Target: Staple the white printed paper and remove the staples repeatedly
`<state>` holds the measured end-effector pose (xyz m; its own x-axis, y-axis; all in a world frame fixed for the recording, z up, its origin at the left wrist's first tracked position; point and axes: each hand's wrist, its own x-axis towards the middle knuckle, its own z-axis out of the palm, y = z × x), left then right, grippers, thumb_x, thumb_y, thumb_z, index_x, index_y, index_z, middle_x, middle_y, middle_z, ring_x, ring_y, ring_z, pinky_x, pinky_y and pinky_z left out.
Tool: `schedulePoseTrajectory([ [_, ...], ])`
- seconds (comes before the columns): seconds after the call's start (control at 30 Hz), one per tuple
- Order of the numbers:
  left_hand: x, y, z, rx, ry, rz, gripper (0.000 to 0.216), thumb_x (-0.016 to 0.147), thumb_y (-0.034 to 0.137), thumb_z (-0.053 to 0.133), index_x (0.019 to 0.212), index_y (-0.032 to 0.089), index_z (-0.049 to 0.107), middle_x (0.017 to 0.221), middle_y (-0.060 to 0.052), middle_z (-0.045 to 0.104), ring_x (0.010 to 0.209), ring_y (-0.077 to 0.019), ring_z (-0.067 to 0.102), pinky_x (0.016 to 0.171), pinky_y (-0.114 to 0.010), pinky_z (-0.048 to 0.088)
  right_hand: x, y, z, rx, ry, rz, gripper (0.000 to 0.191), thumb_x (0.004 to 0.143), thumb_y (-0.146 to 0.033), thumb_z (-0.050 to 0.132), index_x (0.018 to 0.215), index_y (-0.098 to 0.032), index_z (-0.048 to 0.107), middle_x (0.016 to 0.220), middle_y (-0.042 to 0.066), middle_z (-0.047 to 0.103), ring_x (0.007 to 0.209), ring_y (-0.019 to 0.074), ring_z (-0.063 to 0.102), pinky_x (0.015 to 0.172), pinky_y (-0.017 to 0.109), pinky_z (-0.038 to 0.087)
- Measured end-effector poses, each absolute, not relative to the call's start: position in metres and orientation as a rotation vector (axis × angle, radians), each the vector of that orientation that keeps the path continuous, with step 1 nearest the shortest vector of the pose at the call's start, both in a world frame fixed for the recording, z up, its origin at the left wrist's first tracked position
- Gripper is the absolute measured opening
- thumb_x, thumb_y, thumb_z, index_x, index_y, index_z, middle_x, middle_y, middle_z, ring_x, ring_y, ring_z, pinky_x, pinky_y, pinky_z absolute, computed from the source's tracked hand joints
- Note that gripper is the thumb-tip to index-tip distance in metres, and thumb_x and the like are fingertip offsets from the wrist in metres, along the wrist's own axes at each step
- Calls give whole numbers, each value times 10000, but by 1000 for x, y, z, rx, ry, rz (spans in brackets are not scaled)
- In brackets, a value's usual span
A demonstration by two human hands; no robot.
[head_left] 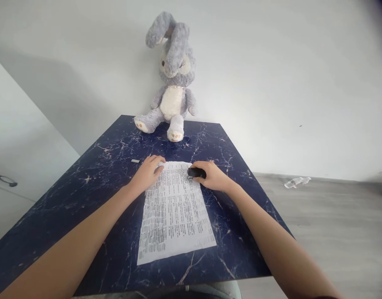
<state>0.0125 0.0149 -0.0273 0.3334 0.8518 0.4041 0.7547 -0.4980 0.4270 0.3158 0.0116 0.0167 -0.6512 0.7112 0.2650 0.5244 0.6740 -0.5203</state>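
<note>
Grip of right hand (214, 177) wraps stapler (195, 172) — navy marble table (85, 187), white wall (303, 83).

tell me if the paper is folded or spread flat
Spread flat: the printed sheet lies full-length on the table, left hand on one top corner, right hand holding a black stapler at the other.

Print on the paper (174, 207) illegibly blurred, black object (196, 172) largely under the right hand (213, 176).
</note>
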Motion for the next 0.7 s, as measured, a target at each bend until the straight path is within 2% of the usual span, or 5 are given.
schedulePoseTrajectory([
  [0.13,12,14,-28,2435,1493,894,182,989,180,508,1130,222,615,1180,-83,642,1094,-285,581,1060,-522,446,319,14,16,-963,-2449,509,266,823,-93,689,1072,-184,670,1023,59,718,926,227,650,823,327,455],
  [0.27,12,15,-29,2457,1460,917,172,997,178,515,1124,218,623,1182,-79,639,1095,-274,589,1084,-525,425,318,13,20,-931,-2476,568,221,906,-263,714,1106,-183,666,1051,67,715,917,219,647,810,323,452],
  [0.37,14,15,-28,2454,1429,953,163,1002,163,505,1095,209,631,1159,-76,647,1096,-266,604,1083,-518,428,313,10,22,-1000,-2425,572,269,1065,-402,515,994,-185,658,958,53,697,848,195,624,772,311,431],
  [0.47,16,14,-25,2425,1392,1020,172,1011,157,485,1056,205,644,1129,-77,650,1082,-257,615,1022,-478,473,307,7,20,-1112,-2420,492,422,1128,-399,348,851,-193,592,841,30,642,782,179,582,721,294,384],
  [0.7,17,12,-20,2397,1284,1121,213,1031,144,451,1006,204,654,1074,-64,630,1012,-216,627,943,-410,505,302,5,12,-1271,-2399,388,436,1140,-369,329,776,-201,501,800,26,611,729,168,553,651,285,321],
])
